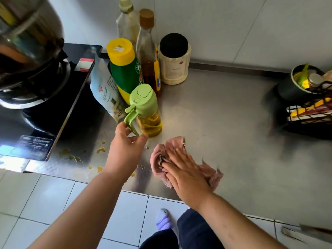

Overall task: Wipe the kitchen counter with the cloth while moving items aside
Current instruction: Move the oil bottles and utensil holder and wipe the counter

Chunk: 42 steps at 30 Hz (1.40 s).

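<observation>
Our right hand presses flat, fingers straight, on the pink cloth at the near edge of the counter. Just left, our left hand flanks the green handle of the oil dispenser; we cannot tell whether it grips. Farther left lie yellow spills.

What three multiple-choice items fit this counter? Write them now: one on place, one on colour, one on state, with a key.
1. Where does the pink cloth lie?
A. in a sink
B. on the steel counter, near its front edge
C. on a chair

2. What colour is the cap of the oil dispenser?
A. light green
B. red
C. black

3. How is the right hand?
A. clenched, empty
B. raised off the cloth
C. flat, fingers straight, pressing the cloth

Key: 1 B, the cloth lies on bare steel by the edge; 2 A, cap and handle are pale green; 3 C, the palm lies spread on the cloth.
</observation>
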Each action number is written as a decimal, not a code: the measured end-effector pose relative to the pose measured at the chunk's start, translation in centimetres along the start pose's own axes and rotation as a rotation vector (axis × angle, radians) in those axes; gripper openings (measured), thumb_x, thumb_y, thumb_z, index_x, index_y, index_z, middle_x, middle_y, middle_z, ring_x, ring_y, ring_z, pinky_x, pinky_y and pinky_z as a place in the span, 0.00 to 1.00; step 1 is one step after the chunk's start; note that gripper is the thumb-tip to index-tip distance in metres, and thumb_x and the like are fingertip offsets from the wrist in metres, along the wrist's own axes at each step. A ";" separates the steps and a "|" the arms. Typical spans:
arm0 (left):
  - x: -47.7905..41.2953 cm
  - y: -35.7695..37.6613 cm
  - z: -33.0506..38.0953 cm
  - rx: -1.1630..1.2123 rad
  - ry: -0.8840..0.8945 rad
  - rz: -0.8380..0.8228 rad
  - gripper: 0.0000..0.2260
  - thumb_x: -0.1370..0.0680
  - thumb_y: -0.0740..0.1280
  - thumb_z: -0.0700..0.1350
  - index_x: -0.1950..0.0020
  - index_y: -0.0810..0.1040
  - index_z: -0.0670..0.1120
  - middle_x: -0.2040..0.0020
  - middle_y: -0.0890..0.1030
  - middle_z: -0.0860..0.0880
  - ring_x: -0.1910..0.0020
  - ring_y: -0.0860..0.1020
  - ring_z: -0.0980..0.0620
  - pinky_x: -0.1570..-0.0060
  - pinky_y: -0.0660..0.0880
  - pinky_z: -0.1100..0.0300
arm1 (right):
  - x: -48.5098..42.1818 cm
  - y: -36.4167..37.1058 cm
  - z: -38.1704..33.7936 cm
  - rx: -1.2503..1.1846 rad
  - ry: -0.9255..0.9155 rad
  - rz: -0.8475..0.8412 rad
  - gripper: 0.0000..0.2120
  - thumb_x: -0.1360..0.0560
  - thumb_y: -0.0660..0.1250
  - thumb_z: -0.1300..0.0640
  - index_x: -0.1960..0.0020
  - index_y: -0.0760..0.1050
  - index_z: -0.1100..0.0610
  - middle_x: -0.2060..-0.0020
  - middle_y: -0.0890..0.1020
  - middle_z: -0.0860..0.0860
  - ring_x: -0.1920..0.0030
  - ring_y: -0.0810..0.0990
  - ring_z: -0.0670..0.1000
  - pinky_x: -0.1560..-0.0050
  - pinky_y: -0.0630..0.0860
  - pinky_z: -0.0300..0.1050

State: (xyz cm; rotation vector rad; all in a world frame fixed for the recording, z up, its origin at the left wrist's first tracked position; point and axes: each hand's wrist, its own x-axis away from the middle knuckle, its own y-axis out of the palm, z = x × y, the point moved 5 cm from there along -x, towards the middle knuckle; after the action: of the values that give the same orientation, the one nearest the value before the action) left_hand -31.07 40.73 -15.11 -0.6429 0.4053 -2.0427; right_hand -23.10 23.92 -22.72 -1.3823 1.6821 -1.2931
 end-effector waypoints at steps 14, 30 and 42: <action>0.3 2.7 2.0 0.070 0.034 -0.045 0.14 0.26 0.59 0.63 0.54 0.71 0.53 0.58 0.79 0.48 0.55 0.79 0.44 0.52 0.78 0.40 | -0.4 -3.8 11.7 0.033 0.665 0.220 0.24 0.19 0.53 0.52 0.24 0.57 0.55 0.22 0.51 0.59 0.23 0.48 0.60 0.24 0.44 0.54; 1.1 13.4 8.8 0.093 0.165 -0.355 0.03 0.21 0.63 0.50 0.54 0.75 0.55 0.57 0.81 0.50 0.52 0.79 0.43 0.44 0.75 0.42 | 11.0 -5.5 16.5 -0.093 0.509 0.134 0.21 0.18 0.52 0.51 0.26 0.62 0.45 0.23 0.48 0.42 0.23 0.40 0.45 0.24 0.40 0.42; 1.2 27.1 18.1 0.053 0.267 -0.579 0.06 0.22 0.65 0.49 0.45 0.75 0.50 0.59 0.79 0.54 0.58 0.78 0.51 0.44 0.76 0.50 | 10.7 -6.5 19.7 -0.196 0.476 0.179 0.16 0.22 0.56 0.53 0.35 0.71 0.44 0.23 0.52 0.40 0.23 0.44 0.43 0.25 0.48 0.47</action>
State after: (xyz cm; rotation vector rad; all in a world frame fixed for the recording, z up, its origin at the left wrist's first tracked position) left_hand -2.48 25.11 -14.06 -0.4893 0.3412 -2.6986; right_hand -6.19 7.85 -22.08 -1.0449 2.2458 -1.4609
